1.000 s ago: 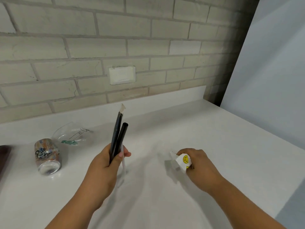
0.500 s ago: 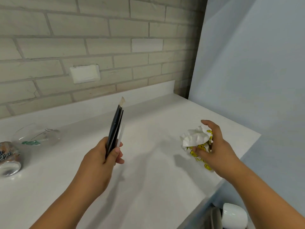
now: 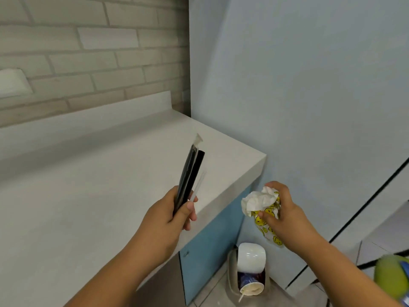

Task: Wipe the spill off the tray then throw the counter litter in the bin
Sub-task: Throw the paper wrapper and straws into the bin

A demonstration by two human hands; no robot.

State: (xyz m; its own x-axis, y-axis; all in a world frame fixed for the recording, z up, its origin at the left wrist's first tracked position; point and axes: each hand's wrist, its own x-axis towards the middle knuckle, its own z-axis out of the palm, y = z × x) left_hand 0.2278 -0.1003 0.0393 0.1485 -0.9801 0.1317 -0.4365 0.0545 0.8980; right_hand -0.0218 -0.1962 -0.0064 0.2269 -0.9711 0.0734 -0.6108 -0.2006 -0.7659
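My left hand (image 3: 168,220) grips two black straws (image 3: 190,173), one in a clear wrapper, together with a thin clear straw, above the right end of the white counter (image 3: 88,196). My right hand (image 3: 285,218) holds a crumpled white napkin with yellow smiley faces (image 3: 261,204), past the counter's right edge. Below it on the floor stands a small bin (image 3: 251,271) with an open white lid, a paper cup showing inside.
A blue cabinet front (image 3: 212,240) runs under the counter. A pale wall (image 3: 309,107) stands at the right and a brick wall (image 3: 88,52) with a white outlet cover (image 3: 13,82) behind. A green object (image 3: 391,273) sits at the lower right edge.
The view swung right, and the can and plastic cup left the frame. My right hand lifted the napkin off the counter and carried it past the edge, above the bin. My left hand moved right with the straws.
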